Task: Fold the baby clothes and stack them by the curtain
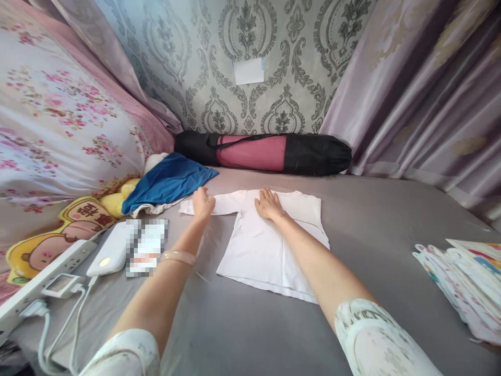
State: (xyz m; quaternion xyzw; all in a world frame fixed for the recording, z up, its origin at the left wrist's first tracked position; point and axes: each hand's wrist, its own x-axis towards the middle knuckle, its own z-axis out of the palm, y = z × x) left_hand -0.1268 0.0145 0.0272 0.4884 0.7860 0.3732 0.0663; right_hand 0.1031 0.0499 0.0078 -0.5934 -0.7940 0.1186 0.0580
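Note:
A small white T-shirt point(270, 250) lies flat on the grey bed sheet point(371, 230); one side looks folded inward. My left hand point(202, 202) is closed on the shirt's left sleeve, which stretches out to the left. My right hand point(268, 203) rests flat near the collar, fingers spread, pressing the fabric down. A pale bangle sits on my left wrist.
A blue cloth point(168, 183) and yellow plush toy point(117, 201) lie at the left. A rolled pink mat in a black bag point(262, 151) rests along the wall. A power strip point(43, 277), white power bank point(109, 253) and cables sit front left. Folded patterned clothes point(462, 282) are stacked right.

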